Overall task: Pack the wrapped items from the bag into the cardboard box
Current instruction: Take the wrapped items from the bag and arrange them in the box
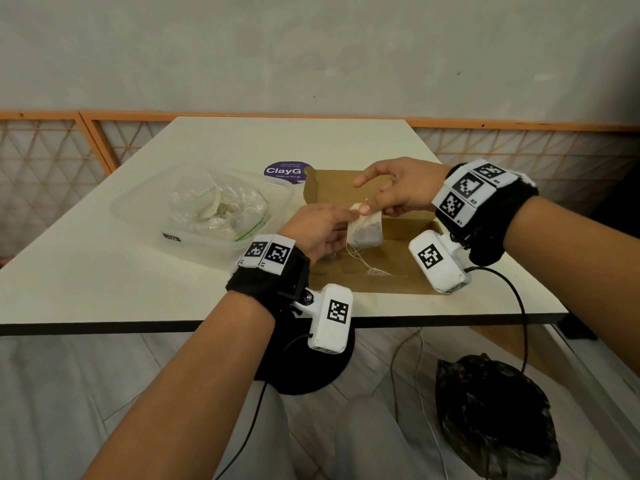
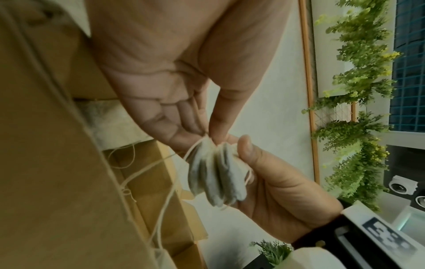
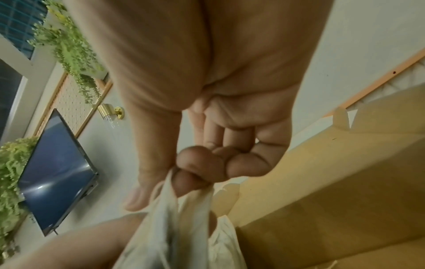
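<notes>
A bundle of white tea bags [image 1: 365, 230] with loose strings hangs over the open cardboard box [image 1: 401, 249]. My left hand [image 1: 348, 218] pinches its top edge from the left, thumb against fingertips [image 2: 210, 135]. From the right, my right hand [image 1: 366, 206] pinches the same top edge with thumb and curled index finger [image 3: 195, 174]; the other fingers are spread. The bundle [image 2: 216, 174] fans out below both pinches. More tea bags [image 2: 110, 123] lie in the box. A clear zip bag [image 1: 218, 206] of wrapped items sits in a plastic container [image 1: 138, 216] on the left.
The box's lid flap [image 1: 332, 185] stands open behind the hands. A purple round sticker [image 1: 285, 171] lies on the table beyond it. Below the table's front edge [image 1: 138, 329] are a black plastic bag [image 1: 495, 417], cables and a round black base [image 1: 304, 368].
</notes>
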Motion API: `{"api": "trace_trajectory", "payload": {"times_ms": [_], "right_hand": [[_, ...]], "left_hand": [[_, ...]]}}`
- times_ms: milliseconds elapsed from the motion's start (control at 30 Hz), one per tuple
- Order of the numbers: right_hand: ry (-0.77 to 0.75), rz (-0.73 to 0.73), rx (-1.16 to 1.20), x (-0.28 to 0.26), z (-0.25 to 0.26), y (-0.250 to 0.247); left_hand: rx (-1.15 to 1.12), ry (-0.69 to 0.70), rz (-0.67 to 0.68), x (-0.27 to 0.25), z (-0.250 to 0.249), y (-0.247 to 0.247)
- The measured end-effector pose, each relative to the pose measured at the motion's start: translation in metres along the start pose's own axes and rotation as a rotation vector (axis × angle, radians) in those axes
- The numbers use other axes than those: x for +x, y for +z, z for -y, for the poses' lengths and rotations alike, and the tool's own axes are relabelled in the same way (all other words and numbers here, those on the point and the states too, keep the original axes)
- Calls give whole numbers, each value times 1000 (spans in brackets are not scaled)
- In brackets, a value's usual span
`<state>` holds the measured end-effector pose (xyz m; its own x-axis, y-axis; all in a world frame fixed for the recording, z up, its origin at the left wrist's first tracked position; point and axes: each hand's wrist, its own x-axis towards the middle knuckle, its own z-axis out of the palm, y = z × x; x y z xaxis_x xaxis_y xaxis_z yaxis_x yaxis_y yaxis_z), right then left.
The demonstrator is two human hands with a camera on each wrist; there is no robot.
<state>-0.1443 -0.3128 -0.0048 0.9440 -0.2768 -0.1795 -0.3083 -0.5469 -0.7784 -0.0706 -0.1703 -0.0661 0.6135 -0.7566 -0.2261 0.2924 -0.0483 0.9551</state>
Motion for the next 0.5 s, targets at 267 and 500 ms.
{"api": "trace_trajectory", "payload": {"times_ms": [267, 500], "right_hand": [[-79, -120, -54, 2, -6, 8], [-29, -233, -48, -2, -14, 12]], "left_hand": [[-15, -12, 59, -3, -1, 1], [24, 91, 39, -7, 5, 3]]}}
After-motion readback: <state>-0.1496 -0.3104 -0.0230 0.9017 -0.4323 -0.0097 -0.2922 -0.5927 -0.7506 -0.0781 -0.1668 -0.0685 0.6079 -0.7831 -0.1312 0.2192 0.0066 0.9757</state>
